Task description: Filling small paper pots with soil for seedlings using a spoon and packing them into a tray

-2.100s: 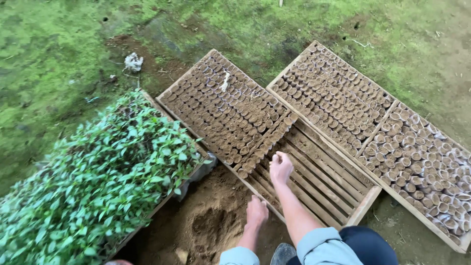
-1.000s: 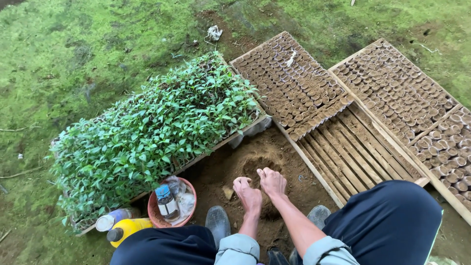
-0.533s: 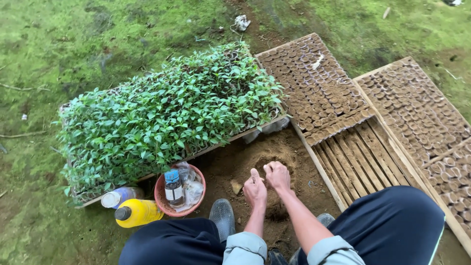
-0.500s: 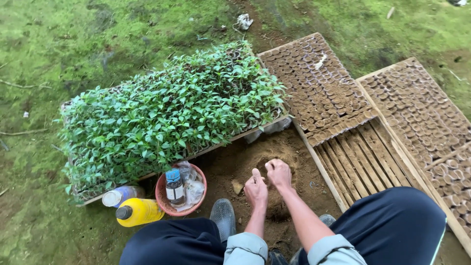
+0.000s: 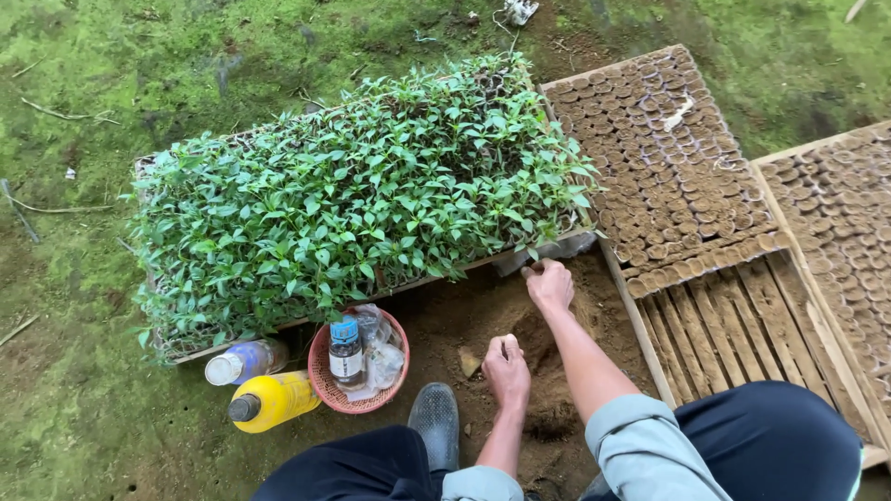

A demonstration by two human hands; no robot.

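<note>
My right hand [image 5: 549,284] reaches forward over a mound of brown soil [image 5: 483,320]. Its bent fingers touch the ground at the front edge of a wooden tray full of green seedlings [image 5: 353,195]; what lies under the fingers is hidden. My left hand [image 5: 506,369] rests lower on the soil with its fingers curled in a loose fist. Both sleeves are light blue-grey. To the right lies a wooden tray of small soil-filled pots [image 5: 664,158], whose near part shows bare slats [image 5: 733,325].
A second pot tray [image 5: 835,213] lies at the far right. A red basket [image 5: 325,376] holds a brown bottle with a blue cap [image 5: 345,351] and plastic bags. A yellow bottle [image 5: 274,399] and a clear bottle [image 5: 243,361] lie beside it. My boot [image 5: 434,422] stands near. Mossy ground surrounds everything.
My right hand has left the left hand's side and stretched forward to the seedling tray's edge. The left hand stays on the soil. The view has shifted slightly.
</note>
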